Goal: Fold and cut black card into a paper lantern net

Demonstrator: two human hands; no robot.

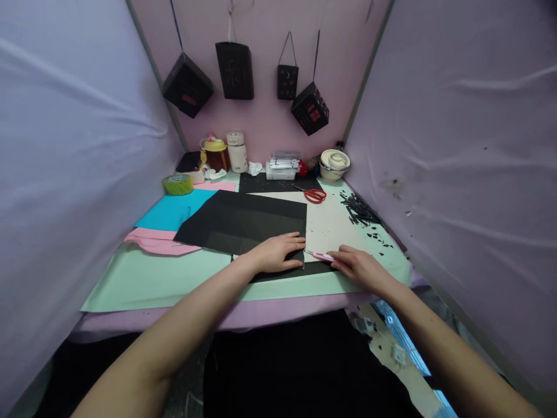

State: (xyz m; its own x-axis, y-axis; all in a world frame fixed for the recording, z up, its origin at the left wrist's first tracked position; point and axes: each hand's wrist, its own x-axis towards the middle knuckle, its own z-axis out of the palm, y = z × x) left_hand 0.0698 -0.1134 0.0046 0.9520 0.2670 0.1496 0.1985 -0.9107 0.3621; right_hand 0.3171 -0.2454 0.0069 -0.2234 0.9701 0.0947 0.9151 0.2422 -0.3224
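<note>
My left hand [278,253] lies flat, fingers stretched out, on the right end of a large sheet of black card [243,217]. In my right hand [359,268] is a slim pink craft knife [322,256], its tip pointing left and close to the card's right edge. Beneath the card spreads a white sheet [331,226], with a black strip [287,271] showing along its near side. I cannot tell whether the blade touches the card.
Red-handled scissors [315,196] lie beyond the card. Black paper scraps [360,210] are heaped at the right. Blue paper [167,212], pink paper [161,241] and a yellow-green tape roll [178,184] are at the left. Bottles and a lidded bowl [334,165] line the back, below several hanging black boxes.
</note>
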